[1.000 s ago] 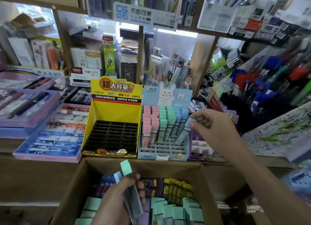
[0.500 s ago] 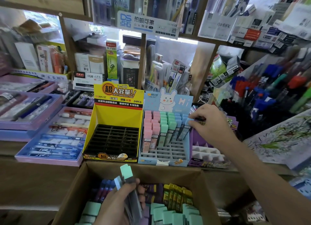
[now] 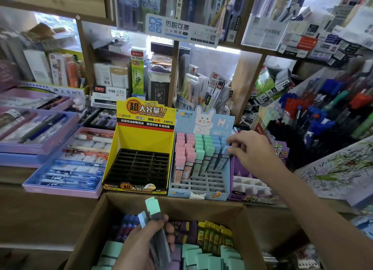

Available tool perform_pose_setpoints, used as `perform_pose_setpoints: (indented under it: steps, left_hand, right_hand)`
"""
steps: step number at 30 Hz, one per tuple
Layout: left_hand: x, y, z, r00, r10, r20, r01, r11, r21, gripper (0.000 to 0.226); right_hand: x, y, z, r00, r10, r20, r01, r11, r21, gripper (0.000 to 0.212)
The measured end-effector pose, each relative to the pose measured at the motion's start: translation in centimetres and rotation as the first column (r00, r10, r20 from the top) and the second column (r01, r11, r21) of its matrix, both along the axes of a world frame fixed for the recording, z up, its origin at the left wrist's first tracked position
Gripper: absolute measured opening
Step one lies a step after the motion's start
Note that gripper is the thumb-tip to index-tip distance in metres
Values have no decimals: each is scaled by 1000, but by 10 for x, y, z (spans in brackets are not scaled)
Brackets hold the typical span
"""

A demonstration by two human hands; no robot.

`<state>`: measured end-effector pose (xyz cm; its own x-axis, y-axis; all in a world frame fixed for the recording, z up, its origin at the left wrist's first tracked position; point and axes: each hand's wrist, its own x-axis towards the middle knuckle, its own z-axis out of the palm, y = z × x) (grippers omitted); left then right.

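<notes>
A light-blue display box (image 3: 198,184) with a rabbit card stands on the shelf. It holds rows of pink, green and blue-capped lead cases, and its front slots are bare. My right hand (image 3: 253,149) reaches to its right column and pinches the cap of a blue-capped case (image 3: 224,157) standing in a slot. My left hand (image 3: 141,247) grips a few cases (image 3: 154,212), one green-capped and one blue-capped, above an open cardboard box (image 3: 201,206) full of more cases.
A yellow display box (image 3: 145,137) with a bare black grid stands left of the blue one. Purple trays of pens (image 3: 66,169) lie further left, a purple divider box (image 3: 250,186) sits on the right, and a pen rack (image 3: 323,116) rises behind my right arm.
My right hand has carried the blue-capped case from above the display down into the right column, where it now stands in a slot. My left hand has stayed over the cardboard box.
</notes>
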<state>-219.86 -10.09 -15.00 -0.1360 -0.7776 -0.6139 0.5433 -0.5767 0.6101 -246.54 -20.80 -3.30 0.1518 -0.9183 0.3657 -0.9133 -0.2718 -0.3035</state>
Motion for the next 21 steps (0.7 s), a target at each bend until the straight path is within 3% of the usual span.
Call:
perform_pose_setpoints:
  steps: [2, 6, 13, 17, 21]
  left_hand:
    - [2, 0, -3, 1000, -4, -12, 4, 1000, -3, 18]
    - [3, -2, -6, 999, -30, -13, 30, 1000, 7, 18]
    - [5, 7, 0, 999, -17, 45, 19, 999, -48, 14]
    - [4, 11, 6, 993, -7, 117, 15, 998, -69, 15]
    - [3, 16, 12, 993, -28, 115, 41, 992, -116, 17]
  right_hand:
    - [1, -1, -1, 999, -2, -53, 1, 1000, -22, 6]
    - [2, 0, -7, 970, 5, -242, -17, 999, -49, 19]
    - [4, 3, -8, 964, -27, -264, 3, 996, -92, 20]
    - [13, 13, -9, 997, -15, -74, 3, 987, -160, 10]
    - [36, 32, -15, 949, 87, 302, -68, 995, -74, 11]
